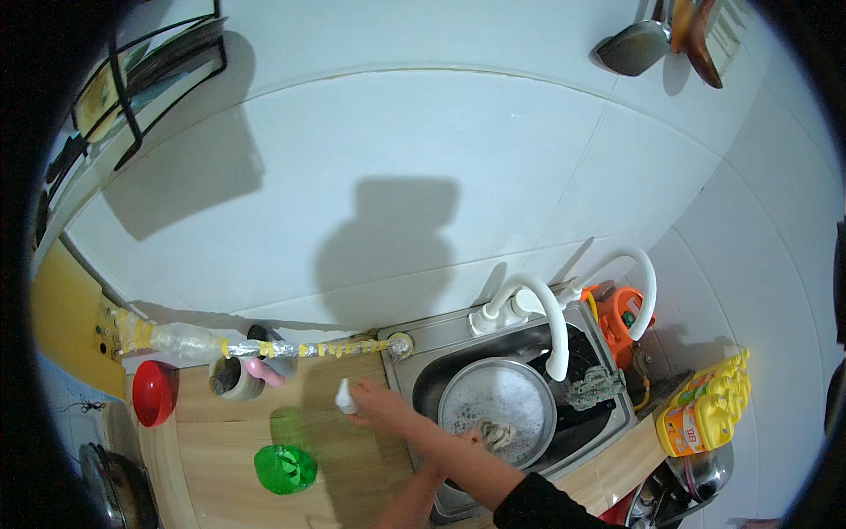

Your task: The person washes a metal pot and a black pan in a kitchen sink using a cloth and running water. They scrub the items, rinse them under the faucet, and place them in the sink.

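Note:
My right hand (pixel 373 406) grips a small white object (pixel 345 397), perhaps a nozzle or cap, above the wooden counter (pixel 225 449) left of the sink. My right forearm crosses over my left one. Partly hidden behind it, my left hand (pixel 470 437) is at the left rim of a round metal basin (pixel 451 390), with its fingers on a pale wet cloth (pixel 496 434). The basin holds foamy water and sits in the stainless steel sink (pixel 429 367). A green plastic container (pixel 285 469), like a cut bottle base, lies on the counter.
White faucets (pixel 557 344) arch over the sink. A greenish cloth (pixel 595 388) lies at its right side. Yellow bottles (pixel 700 423) and an orange container (pixel 618 324) stand right. At left are a red bowl (pixel 153 393), a cup (pixel 238 383) and a foil-wrapped pipe (pixel 284 349).

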Available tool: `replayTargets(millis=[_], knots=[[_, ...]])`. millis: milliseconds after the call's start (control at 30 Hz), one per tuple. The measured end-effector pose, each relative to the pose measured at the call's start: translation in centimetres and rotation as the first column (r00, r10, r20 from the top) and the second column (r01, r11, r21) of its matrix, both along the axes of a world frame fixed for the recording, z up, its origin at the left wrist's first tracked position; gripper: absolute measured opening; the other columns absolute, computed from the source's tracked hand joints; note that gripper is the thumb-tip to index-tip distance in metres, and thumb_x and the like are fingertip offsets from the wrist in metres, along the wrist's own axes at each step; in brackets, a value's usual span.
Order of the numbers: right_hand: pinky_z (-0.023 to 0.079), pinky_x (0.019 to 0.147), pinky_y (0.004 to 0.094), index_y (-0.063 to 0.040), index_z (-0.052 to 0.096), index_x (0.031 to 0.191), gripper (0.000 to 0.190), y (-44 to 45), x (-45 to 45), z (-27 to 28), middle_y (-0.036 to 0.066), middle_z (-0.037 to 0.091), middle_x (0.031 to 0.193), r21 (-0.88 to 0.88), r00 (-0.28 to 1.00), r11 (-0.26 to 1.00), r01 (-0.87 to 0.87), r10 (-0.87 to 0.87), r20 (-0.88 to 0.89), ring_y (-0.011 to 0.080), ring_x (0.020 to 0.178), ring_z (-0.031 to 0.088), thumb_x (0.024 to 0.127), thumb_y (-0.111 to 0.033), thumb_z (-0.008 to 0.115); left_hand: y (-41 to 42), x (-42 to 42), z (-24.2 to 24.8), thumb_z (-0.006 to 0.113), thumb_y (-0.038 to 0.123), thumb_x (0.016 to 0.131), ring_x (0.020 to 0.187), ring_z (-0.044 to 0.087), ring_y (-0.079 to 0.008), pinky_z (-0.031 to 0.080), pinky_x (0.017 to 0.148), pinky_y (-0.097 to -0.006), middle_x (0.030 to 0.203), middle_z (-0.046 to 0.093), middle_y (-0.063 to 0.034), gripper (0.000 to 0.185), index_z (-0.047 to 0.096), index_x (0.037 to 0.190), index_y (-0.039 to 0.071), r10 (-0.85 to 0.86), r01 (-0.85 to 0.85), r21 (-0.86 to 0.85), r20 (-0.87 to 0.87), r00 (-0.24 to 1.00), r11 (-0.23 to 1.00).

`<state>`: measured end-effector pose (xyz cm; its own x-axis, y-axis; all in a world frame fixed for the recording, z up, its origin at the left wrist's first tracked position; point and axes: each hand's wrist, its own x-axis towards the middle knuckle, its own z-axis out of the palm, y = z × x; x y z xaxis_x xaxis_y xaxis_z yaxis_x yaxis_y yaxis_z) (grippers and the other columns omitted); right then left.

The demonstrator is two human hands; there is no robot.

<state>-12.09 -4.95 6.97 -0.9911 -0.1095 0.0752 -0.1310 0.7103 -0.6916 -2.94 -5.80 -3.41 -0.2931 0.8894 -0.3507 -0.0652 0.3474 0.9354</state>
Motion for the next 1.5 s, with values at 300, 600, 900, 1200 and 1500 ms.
replayTargets(millis=[300,600,900,1200,1500], knots=[[0.046,0.071,0.0375,-0.008,0.043,0.115,0.046,-0.3,1.6,1.1,0.014,0.048,0.105,-0.072,0.987,0.987,0.14,-0.145,-0.065,0.0299,0.088,0.054,0.074,-0.021,0.06,0.6,0.3,0.6,0.051,0.016,0.08,0.058,0.041,-0.0168,0.035,0.054,-0.0326,0.067,0.045,-0.0059,0.013,0.046,0.077,0.005,0.033,-0.12,-0.241,-0.334,0.942,0.963],[0.037,0.087,0.0403,-0.007,0.051,0.112,0.048,13.8,18.9,-14.6,0.019,0.051,0.109,0.509,0.619,0.683,0.524,-0.716,0.324,0.0315,0.103,0.048,0.075,-0.037,0.057,3.9,0.6,-3.8,0.047,0.016,0.085,0.11,0.041,-0.0311,0.037,0.089,-0.0398,0.122,0.04,-0.0199,0.044,0.034,0.124,0.0,0.116,-0.226,-0.474,-0.25,0.961,0.851],[0.041,0.08,0.0422,-0.003,0.053,0.106,0.053,12.7,19.7,-19.7,0.021,0.052,0.107,0.131,0.623,0.787,0.602,-0.566,0.54,0.0347,0.096,0.051,0.075,-0.046,0.053,4.6,1.1,-8.4,0.046,0.041,0.085,0.104,0.044,-0.0318,0.04,0.08,-0.0487,0.122,0.039,-0.0173,0.058,0.033,0.125,0.002,0.707,-0.329,-0.639,0.525,0.473,0.695],[0.043,0.065,0.0387,-0.004,0.056,0.088,0.037,10.5,18.1,-12.5,0.016,0.056,0.083,-0.161,0.496,0.47,0.868,-0.811,0.309,0.0294,0.072,0.054,0.069,-0.036,0.058,6.2,2.7,-3.1,0.055,0.032,0.08,0.082,0.051,-0.0263,0.043,0.064,-0.0406,0.095,0.05,-0.0114,0.038,0.049,0.102,0.003,0.718,-0.606,-0.481,0.657,0.229,0.633],[0.036,0.056,0.0288,-0.007,0.042,0.079,0.022,11.3,16.8,-8.9,0.002,0.042,0.068,-0.621,0.398,0.004,0.784,-0.772,0.496,0.0143,0.063,0.041,0.065,-0.011,0.059,6.8,1.9,2.2,0.045,0.036,0.085,0.09,0.049,-0.0216,0.042,0.072,-0.0361,0.107,0.047,-0.007,0.04,0.041,0.116,0.011,0.528,-0.514,-0.356,0.816,0.236,0.78]])
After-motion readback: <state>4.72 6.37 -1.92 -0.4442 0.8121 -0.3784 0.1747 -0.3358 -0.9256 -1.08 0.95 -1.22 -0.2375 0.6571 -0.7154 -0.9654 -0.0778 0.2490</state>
